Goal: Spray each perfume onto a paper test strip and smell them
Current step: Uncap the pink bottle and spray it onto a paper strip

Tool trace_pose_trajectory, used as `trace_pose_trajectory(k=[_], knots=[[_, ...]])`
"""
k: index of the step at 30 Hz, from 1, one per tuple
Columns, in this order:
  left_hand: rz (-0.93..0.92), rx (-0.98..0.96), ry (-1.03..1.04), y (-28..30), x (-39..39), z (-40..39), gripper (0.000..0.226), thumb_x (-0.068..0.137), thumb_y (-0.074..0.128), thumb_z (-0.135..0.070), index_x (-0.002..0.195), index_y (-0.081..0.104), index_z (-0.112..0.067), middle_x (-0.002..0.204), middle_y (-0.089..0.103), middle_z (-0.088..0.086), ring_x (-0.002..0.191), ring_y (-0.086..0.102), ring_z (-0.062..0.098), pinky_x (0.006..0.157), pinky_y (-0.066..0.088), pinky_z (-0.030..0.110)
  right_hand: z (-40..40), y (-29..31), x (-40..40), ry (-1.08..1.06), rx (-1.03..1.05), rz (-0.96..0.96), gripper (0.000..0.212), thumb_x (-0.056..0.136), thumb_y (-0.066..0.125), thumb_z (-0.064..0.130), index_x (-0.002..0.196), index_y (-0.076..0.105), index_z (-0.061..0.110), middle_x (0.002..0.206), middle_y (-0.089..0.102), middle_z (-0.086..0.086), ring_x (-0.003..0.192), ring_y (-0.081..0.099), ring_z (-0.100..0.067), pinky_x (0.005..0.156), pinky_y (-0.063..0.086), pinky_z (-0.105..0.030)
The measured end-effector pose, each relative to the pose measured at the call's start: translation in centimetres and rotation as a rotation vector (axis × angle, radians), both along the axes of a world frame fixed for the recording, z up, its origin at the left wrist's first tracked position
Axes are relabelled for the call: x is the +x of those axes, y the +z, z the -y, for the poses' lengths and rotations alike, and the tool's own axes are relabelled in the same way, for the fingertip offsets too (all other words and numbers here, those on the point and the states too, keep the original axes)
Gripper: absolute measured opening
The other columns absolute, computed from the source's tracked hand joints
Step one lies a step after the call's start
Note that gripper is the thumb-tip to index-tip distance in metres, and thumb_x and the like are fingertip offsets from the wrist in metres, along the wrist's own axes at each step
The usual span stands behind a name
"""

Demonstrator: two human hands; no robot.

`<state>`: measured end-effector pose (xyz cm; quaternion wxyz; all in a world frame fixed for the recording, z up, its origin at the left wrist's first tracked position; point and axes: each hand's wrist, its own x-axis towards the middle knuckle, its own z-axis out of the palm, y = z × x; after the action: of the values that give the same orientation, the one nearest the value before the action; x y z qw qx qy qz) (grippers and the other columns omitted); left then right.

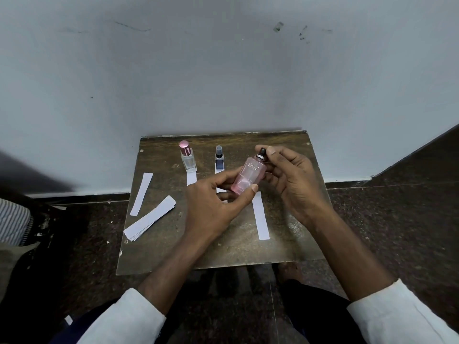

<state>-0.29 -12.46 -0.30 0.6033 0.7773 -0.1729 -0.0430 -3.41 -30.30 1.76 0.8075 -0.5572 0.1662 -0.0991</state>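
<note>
head view: left hand [213, 207] fingers grip the pink bottle [248, 178]; right hand [295, 180] fingers pinch its nozzle [262, 152].

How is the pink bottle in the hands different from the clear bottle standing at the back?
The pink bottle is tinted pink, held tilted by the left hand, its black nozzle bare; the right hand pinches that nozzle. The clear bottle is colourless, stands upright on the table, and wears a pink cap. Both are small perfume bottles.
</note>
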Motion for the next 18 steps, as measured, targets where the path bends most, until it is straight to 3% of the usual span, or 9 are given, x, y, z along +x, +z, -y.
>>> trace_pose_trajectory(k=[14, 16, 18], knots=[[0.013, 0.002, -0.037, 0.3, -0.7, 0.8, 0.039, 0.087, 0.089, -0.022, 0.125, 0.079, -0.020, 0.099, 0.079, -0.017, 0.085, 0.077, 0.000, 0.069, 0.062, 0.015, 0.7, -0.4, -0.2, 0.061, 0.018, 0.045, 0.018, 0.107, 0.053, 0.013, 0.110, 0.069, 0.005, 0.107, 0.069, -0.008, 0.099, 0.067, -0.019, 0.083, 0.060, -0.033], [-0.001, -0.010, -0.044, 0.4, -0.8, 1.0, 0.038, 0.089, 0.088, -0.022, 0.125, 0.077, -0.023, 0.099, 0.079, -0.019, 0.085, 0.077, -0.001, 0.069, 0.062, 0.016, 0.6, -0.4, -0.3, 0.037, -0.002, 0.035, 0.023, 0.108, 0.053, 0.020, 0.114, 0.070, 0.006, 0.114, 0.070, -0.011, 0.104, 0.068, -0.021, 0.085, 0.062, -0.035], [-0.034, -0.032, -0.060, 0.3, -0.9, 1.2, 0.036, 0.091, 0.086, -0.021, 0.126, 0.077, -0.021, 0.100, 0.080, -0.019, 0.085, 0.078, 0.002, 0.072, 0.064, 0.020, 0.3, -0.5, -0.5, 0.070, -0.058, 0.009, 0.040, 0.107, 0.050, 0.040, 0.123, 0.072, 0.011, 0.124, 0.072, -0.012, 0.109, 0.070, -0.025, 0.092, 0.061, -0.044]])
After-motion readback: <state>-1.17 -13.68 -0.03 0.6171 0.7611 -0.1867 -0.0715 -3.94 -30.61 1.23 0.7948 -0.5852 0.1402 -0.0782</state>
